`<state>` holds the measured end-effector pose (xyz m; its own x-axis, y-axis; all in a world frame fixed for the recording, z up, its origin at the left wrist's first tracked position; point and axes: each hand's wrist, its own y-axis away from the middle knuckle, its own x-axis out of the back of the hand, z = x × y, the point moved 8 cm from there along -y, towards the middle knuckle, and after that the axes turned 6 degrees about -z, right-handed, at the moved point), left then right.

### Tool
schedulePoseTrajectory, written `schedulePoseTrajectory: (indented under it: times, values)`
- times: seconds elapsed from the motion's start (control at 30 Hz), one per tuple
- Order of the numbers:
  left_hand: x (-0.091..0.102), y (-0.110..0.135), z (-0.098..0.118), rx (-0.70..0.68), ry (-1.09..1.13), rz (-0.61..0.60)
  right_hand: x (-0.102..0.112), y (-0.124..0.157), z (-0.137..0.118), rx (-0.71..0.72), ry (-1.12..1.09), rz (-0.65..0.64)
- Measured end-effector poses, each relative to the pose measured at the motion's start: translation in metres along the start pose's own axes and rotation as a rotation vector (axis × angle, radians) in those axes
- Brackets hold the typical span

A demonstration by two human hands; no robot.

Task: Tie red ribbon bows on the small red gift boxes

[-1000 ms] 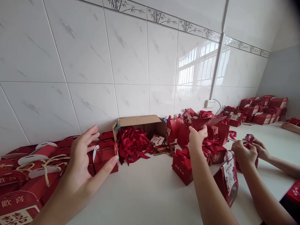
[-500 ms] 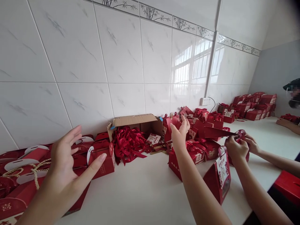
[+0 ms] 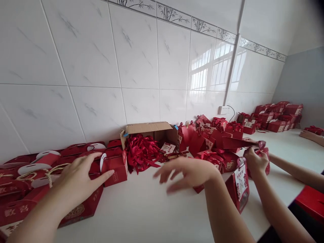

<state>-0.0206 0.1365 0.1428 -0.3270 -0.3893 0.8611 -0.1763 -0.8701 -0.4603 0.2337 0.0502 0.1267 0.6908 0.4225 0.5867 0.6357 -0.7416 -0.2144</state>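
Note:
My left hand point(image 3: 78, 179) is spread, thumb apart from the fingers, over the red gift boxes at the left. Its thumb tip overlaps a small red box point(image 3: 118, 170) with a white handle tab; whether they touch, I cannot tell. Beneath the palm is a larger red box point(image 3: 88, 206) with a gold emblem. My right hand point(image 3: 189, 172), a little blurred, hovers over the white table point(image 3: 146, 209) with fingers pointing left, apart and holding nothing. Behind it is a heap of dark red ribbons point(image 3: 141, 152) spilling from a cardboard box point(image 3: 149, 127).
Finished-looking red boxes with bows point(image 3: 209, 157) crowd the table at the right. Beside my right forearm stands a tall red box point(image 3: 238, 185) with a printed tag. A co-worker's hands point(image 3: 257, 158) hold a red box and ribbon. More red boxes point(image 3: 278, 116) are stacked far right.
My right hand has dropped from a raised, upright pose and swung left, palm turning downward. My left hand has lowered and tilted over the boxes. The view has shifted slightly left.

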Motion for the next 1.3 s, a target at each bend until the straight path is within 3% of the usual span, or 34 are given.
schedulePoseTrajectory:
  times: [0.03,0.07,0.13,0.2,0.23,0.27,0.43,0.53,0.67,0.8,0.93,1.03,1.17,1.3]
  values:
    - [-0.011,-0.003,-0.014,0.075,-0.090,-0.063,-0.019,-0.006,0.001,0.004,0.038,-0.163]
    - [-0.019,-0.005,-0.026,0.144,-0.154,-0.091,-0.028,-0.012,0.008,-0.002,0.079,-0.220]
    - [-0.032,-0.007,-0.050,0.284,-0.204,-0.094,-0.025,-0.027,0.031,-0.059,0.192,-0.100]
    - [-0.057,-0.005,-0.069,0.381,-0.198,-0.248,-0.008,-0.035,0.060,-0.171,0.359,0.126]
    - [-0.075,-0.002,-0.076,0.407,-0.177,-0.392,-0.004,-0.037,0.073,-0.194,0.391,0.162]
    - [-0.085,-0.001,-0.081,0.417,-0.168,-0.453,-0.001,-0.038,0.084,-0.197,0.403,0.177]
    - [-0.098,0.003,-0.089,0.433,-0.161,-0.547,0.017,-0.030,0.118,-0.213,0.399,0.191]
    - [-0.095,0.007,-0.083,0.404,-0.133,-0.618,0.015,-0.036,0.141,-0.294,0.405,0.210]
    - [-0.094,0.014,-0.058,0.290,-0.071,-0.715,-0.012,-0.064,0.179,-0.428,0.453,0.322]
    - [-0.101,0.025,-0.002,0.044,0.061,-0.853,-0.041,-0.076,0.210,-0.560,0.513,0.481]
    - [-0.095,0.039,0.048,-0.208,0.221,-0.975,-0.042,-0.075,0.211,-0.563,0.553,0.545]
    - [-0.082,0.040,0.048,-0.217,0.212,-0.955,-0.025,-0.079,0.195,-0.531,0.554,0.575]
    - [-0.073,0.038,0.027,-0.104,0.189,-0.930,-0.007,-0.087,0.172,-0.477,0.540,0.586]
    - [-0.078,0.035,0.023,-0.067,0.133,-0.878,-0.021,-0.085,0.179,-0.516,0.548,0.555]
